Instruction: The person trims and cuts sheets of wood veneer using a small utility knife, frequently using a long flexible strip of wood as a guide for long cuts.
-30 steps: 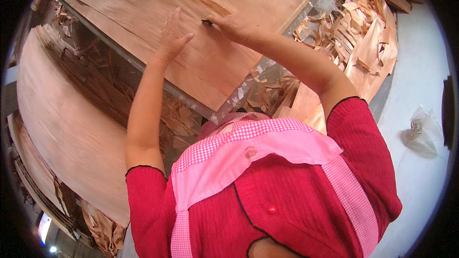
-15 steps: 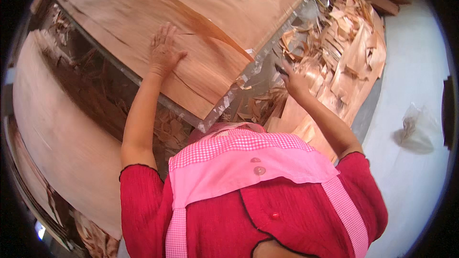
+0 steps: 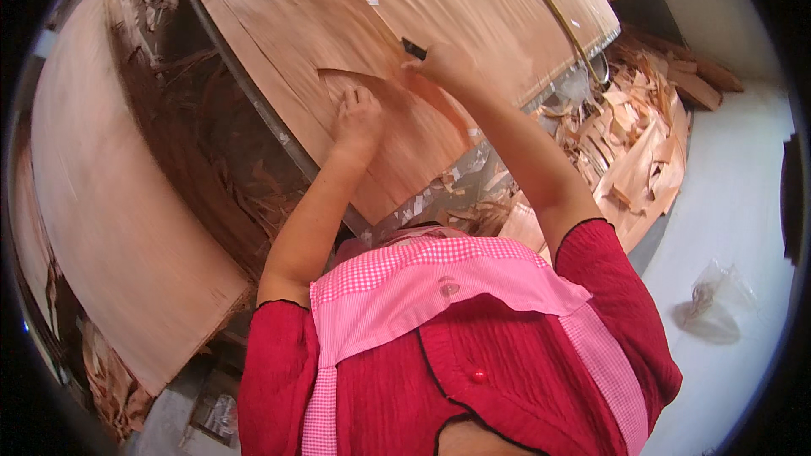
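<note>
Thin wood veneer sheets (image 3: 287, 42) lie stacked on a table in front of me. A reddish-brown veneer piece (image 3: 414, 122) has a raised, curved edge on top of the stack. My left hand (image 3: 358, 122) is at this piece, fingers bent and closed on its edge; the fingertips are partly hidden. Just beyond it to the right, my right hand (image 3: 441, 66) grips a small dark tool (image 3: 414, 49), whose end sticks out past the fingers. Motion blur and its small size hide what kind of tool it is.
Veneer scraps (image 3: 638, 139) are heaped right of the table. A thin curved rod (image 3: 549, 4) crosses the stack's far right. Another veneer stack (image 3: 118, 169) stands at the left, with scraps in the gap. A clear plastic bag (image 3: 716, 300) lies on the pale floor.
My left hand has gone from lying flat and spread to bent fingers on the veneer. My right hand has moved from beside the scrap heap to over the stack with the tool. The view has shifted.
</note>
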A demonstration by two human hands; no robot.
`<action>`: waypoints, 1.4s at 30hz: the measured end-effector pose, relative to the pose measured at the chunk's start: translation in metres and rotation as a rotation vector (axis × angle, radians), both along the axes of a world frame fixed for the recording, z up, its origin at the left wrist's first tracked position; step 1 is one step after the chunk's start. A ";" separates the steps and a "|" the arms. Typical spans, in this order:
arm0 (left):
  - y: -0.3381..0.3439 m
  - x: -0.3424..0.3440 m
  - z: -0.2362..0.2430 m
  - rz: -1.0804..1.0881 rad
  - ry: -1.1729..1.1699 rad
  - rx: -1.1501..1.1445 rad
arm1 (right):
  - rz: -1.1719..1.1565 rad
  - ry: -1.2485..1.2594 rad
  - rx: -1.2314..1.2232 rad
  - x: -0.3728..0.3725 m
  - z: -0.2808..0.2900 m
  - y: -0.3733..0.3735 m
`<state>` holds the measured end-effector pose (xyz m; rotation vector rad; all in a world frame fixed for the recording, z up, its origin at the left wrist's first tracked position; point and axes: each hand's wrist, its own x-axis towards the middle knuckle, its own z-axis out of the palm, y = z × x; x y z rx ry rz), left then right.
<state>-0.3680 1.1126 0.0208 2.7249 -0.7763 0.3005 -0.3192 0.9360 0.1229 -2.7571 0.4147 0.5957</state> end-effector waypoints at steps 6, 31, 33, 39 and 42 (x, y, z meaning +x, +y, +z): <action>-0.006 -0.009 0.031 0.082 0.117 0.047 | 0.129 -0.295 0.545 0.040 0.037 -0.006; -0.063 0.006 0.006 0.767 -0.044 -0.005 | 0.034 -0.848 -0.047 0.319 -0.079 -0.412; -0.067 0.002 0.021 0.833 0.093 -0.019 | 0.092 -0.939 -0.037 0.320 -0.068 -0.415; -0.055 0.007 0.001 0.769 -0.039 -0.064 | 0.439 -0.670 0.551 0.287 -0.037 -0.368; -0.052 0.004 -0.001 0.785 -0.076 -0.025 | 0.401 -0.130 0.822 0.187 0.022 -0.194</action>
